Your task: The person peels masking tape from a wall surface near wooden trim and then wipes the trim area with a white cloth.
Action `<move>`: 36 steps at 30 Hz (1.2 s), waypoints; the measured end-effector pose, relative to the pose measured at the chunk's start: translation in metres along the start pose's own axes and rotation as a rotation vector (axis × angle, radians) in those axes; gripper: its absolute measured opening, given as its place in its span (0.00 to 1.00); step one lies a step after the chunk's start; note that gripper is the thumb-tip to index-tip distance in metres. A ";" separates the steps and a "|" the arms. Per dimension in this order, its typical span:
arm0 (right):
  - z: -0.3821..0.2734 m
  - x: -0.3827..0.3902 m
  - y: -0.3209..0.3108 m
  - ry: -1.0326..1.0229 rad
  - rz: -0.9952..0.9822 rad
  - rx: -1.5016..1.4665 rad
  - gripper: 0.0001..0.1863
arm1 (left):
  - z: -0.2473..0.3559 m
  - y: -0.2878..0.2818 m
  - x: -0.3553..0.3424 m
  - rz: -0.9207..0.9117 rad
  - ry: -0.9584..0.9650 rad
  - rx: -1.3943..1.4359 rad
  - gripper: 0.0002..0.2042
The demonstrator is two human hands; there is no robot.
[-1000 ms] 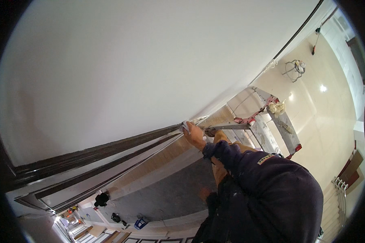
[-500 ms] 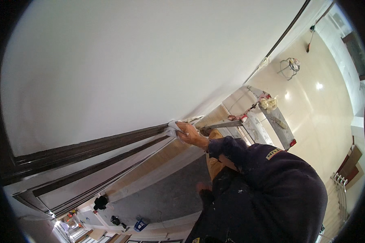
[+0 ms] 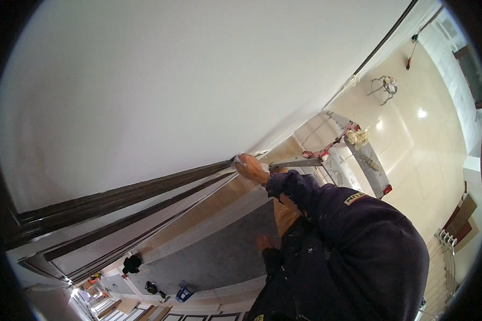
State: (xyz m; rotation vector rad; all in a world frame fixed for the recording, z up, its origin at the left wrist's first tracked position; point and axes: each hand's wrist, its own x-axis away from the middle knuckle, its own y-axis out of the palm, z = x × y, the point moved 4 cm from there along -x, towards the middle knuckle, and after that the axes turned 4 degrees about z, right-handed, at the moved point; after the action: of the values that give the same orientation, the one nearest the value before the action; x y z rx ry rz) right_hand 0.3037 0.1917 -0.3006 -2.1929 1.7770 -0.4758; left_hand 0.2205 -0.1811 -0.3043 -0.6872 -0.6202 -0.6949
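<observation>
My right hand (image 3: pixel 251 169) reaches out to the end of a dark wooden trim strip (image 3: pixel 128 188) that borders a large white wall panel (image 3: pixel 160 91). Its fingers are closed on a thin, pale wad (image 3: pixel 239 160), which looks like cloth or paper, pressed against the trim edge. More white material shows at the wrist. Lower down and closer to my body, my left hand (image 3: pixel 264 242) hangs beside my dark jacket; its fingers are too small and blurred to read.
To the right, a metal step platform (image 3: pixel 367 163) carries a crumpled pale cloth (image 3: pixel 359 137) and a brush-like tool (image 3: pixel 368 162). A round metal stool (image 3: pixel 384 88) stands beyond. Below lie grey floor covering (image 3: pixel 209 254), a blue crate (image 3: pixel 185 293) and a black bundle (image 3: pixel 132 263).
My right hand has slid a little to the right along the trim with the pale wad. My left hand has come up slightly.
</observation>
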 end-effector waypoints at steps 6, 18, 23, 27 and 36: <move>-0.056 0.004 -0.043 0.012 0.022 -0.162 0.14 | 0.010 0.005 -0.002 -0.046 0.026 0.010 0.29; -0.247 0.087 -0.153 -0.333 -0.221 -0.874 0.14 | 0.163 0.074 0.041 -0.444 0.433 0.124 0.29; -0.177 0.109 -0.122 -0.110 -0.093 -0.317 0.21 | 0.255 0.096 0.108 -0.623 0.661 0.262 0.30; -0.166 0.092 -0.175 -0.583 -0.071 -0.389 0.31 | 0.307 0.112 0.156 -0.764 0.804 0.336 0.30; -0.133 0.079 -0.323 -0.291 0.532 -0.636 0.19 | 0.369 0.189 0.247 -1.188 0.969 0.244 0.31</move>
State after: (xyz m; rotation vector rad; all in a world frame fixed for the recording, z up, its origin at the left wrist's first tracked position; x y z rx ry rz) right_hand 0.5491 0.1800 -0.0397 -1.8429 2.4266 0.5672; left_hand 0.4099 0.1099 0.0309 0.3752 -0.1244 -1.8491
